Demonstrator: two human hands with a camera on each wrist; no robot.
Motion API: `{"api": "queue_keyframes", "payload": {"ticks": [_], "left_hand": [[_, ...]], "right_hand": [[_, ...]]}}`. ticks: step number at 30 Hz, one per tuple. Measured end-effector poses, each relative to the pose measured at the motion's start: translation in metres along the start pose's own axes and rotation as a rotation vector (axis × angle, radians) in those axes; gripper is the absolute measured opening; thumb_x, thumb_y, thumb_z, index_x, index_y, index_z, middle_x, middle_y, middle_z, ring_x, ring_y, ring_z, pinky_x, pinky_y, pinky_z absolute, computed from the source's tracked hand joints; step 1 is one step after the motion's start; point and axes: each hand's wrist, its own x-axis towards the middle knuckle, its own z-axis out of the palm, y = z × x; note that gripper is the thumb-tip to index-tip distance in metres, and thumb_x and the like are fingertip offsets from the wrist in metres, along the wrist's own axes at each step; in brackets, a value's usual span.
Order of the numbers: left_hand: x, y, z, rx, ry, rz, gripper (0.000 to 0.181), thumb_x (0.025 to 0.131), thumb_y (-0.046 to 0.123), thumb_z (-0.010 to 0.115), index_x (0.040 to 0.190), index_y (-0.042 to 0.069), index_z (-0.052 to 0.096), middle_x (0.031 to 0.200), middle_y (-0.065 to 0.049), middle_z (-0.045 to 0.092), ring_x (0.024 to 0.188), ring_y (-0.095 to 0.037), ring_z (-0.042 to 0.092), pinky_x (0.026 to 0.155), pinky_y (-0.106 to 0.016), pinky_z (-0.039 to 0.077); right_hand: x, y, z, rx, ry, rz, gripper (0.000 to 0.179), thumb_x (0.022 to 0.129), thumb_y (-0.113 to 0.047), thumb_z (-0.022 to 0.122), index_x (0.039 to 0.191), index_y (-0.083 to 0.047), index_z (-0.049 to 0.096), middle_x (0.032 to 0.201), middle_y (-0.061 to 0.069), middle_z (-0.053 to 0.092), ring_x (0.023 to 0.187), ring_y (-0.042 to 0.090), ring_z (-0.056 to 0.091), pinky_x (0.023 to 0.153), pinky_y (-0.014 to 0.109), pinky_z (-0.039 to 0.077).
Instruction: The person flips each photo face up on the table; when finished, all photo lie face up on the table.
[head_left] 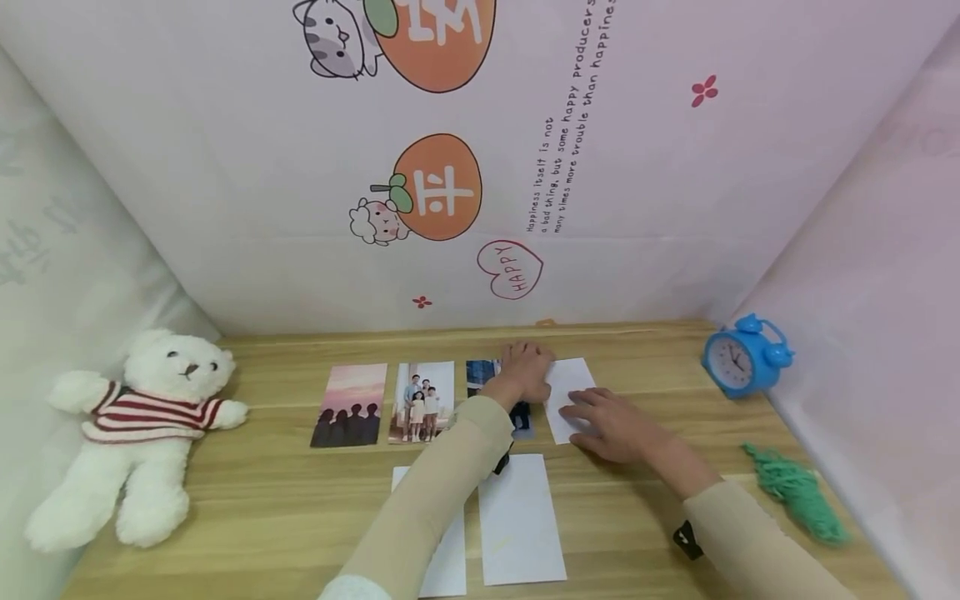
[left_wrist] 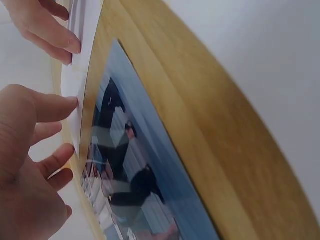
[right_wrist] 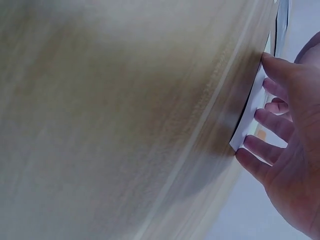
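Note:
A white card (head_left: pixel 564 390) lies at the right end of the upper row, with both hands on it. My left hand (head_left: pixel 527 371) touches its left edge with loosely spread fingertips; in the left wrist view the thumb and fingers of the left hand (left_wrist: pixel 25 145) rest right at the edge. My right hand (head_left: pixel 615 427) lies along its right side, fingers extended, and the right wrist view shows the fingertips of the right hand (right_wrist: pixel 295 125) on the card (right_wrist: pixel 242 131). Beside it, partly hidden under the left arm, is a blue-toned photo (left_wrist: pixel 135 160) of people in dark clothes.
Left in the row lie a family photo (head_left: pixel 422 404) and a sunset silhouette photo (head_left: pixel 350 406). Two more white cards (head_left: pixel 521 521) (head_left: pixel 447 554) lie nearer. A teddy bear (head_left: pixel 142 425) sits left; a blue alarm clock (head_left: pixel 742 358) and green yarn (head_left: pixel 798 496) are right.

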Motion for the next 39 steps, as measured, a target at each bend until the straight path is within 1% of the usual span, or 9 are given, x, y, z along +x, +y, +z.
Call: {"api": "queue_keyframes", "payload": {"ticks": [6,15,17,21,24,27,31,35,39], "left_hand": [[0.006,0.003,0.0,0.005,-0.013,-0.033,0.057,0.098,0.03,0.063,0.153,0.021,0.049,0.163,-0.011,0.042,0.154,-0.032,0.031,0.13,-0.059,0.019],[0.002,0.008,-0.008,-0.014,-0.029,-0.041,0.057,0.099,0.029,0.065,0.152,0.021,0.05,0.163,-0.011,0.042,0.153,-0.034,0.031,0.13,-0.057,0.02],[0.0,0.008,-0.009,-0.012,-0.023,-0.037,0.05,0.098,0.028,0.068,0.145,0.02,0.056,0.159,-0.012,0.047,0.152,-0.034,0.033,0.13,-0.056,0.02],[-0.001,0.007,-0.011,0.028,-0.001,-0.023,0.025,0.097,0.027,0.07,0.12,0.018,0.066,0.148,-0.011,0.056,0.146,-0.033,0.038,0.129,-0.054,0.025],[-0.001,0.005,-0.011,0.042,0.005,-0.026,0.017,0.097,0.028,0.07,0.11,0.018,0.066,0.146,-0.012,0.054,0.143,-0.032,0.038,0.128,-0.053,0.026],[0.0,0.003,-0.009,0.027,0.007,-0.032,0.021,0.097,0.029,0.07,0.114,0.018,0.065,0.149,-0.013,0.05,0.143,-0.032,0.037,0.128,-0.053,0.026],[0.0,0.001,-0.007,-0.026,0.009,-0.036,0.043,0.097,0.028,0.069,0.137,0.018,0.058,0.157,-0.014,0.046,0.148,-0.032,0.035,0.129,-0.053,0.025],[-0.001,0.0,-0.004,-0.075,0.005,-0.024,0.058,0.099,0.022,0.067,0.153,0.017,0.046,0.161,-0.013,0.045,0.154,-0.034,0.033,0.131,-0.054,0.023],[-0.001,-0.001,-0.002,-0.142,0.007,-0.017,0.06,0.1,0.014,0.065,0.155,0.015,0.044,0.158,-0.012,0.05,0.147,-0.03,0.046,0.124,-0.046,0.039]], "right_hand": [[0.0,-0.001,-0.001,-0.004,-0.009,0.04,0.042,0.099,-0.032,0.068,0.134,-0.01,0.068,0.145,0.022,0.063,0.136,0.043,0.058,0.114,0.061,0.046],[0.001,-0.005,-0.004,-0.006,-0.023,0.089,0.041,0.1,-0.032,0.067,0.136,-0.011,0.068,0.147,0.022,0.061,0.137,0.043,0.057,0.114,0.062,0.046],[0.001,-0.006,-0.003,-0.005,-0.018,0.083,0.041,0.1,-0.032,0.068,0.135,-0.011,0.068,0.146,0.022,0.062,0.137,0.043,0.057,0.114,0.062,0.046],[0.001,-0.006,-0.001,-0.011,-0.01,0.073,0.042,0.1,-0.033,0.068,0.135,-0.011,0.068,0.145,0.022,0.063,0.135,0.042,0.058,0.113,0.061,0.047],[0.002,-0.006,0.0,-0.012,-0.013,0.072,0.043,0.1,-0.034,0.068,0.135,-0.011,0.068,0.145,0.022,0.063,0.136,0.042,0.058,0.113,0.06,0.047],[0.002,-0.006,0.0,-0.019,-0.018,0.073,0.043,0.1,-0.034,0.068,0.135,-0.01,0.068,0.145,0.022,0.062,0.136,0.042,0.058,0.114,0.06,0.047],[0.002,-0.008,-0.001,-0.021,-0.021,0.085,0.044,0.099,-0.034,0.069,0.135,-0.009,0.067,0.145,0.022,0.062,0.136,0.042,0.058,0.114,0.061,0.046],[0.002,-0.015,0.0,-0.042,-0.046,0.112,0.057,0.099,-0.044,0.067,0.144,-0.01,0.06,0.148,0.023,0.059,0.137,0.045,0.056,0.114,0.06,0.047],[0.003,-0.021,0.002,-0.096,-0.048,0.107,0.065,0.101,-0.048,0.062,0.153,-0.013,0.05,0.145,0.024,0.059,0.133,0.047,0.058,0.111,0.059,0.05]]}}
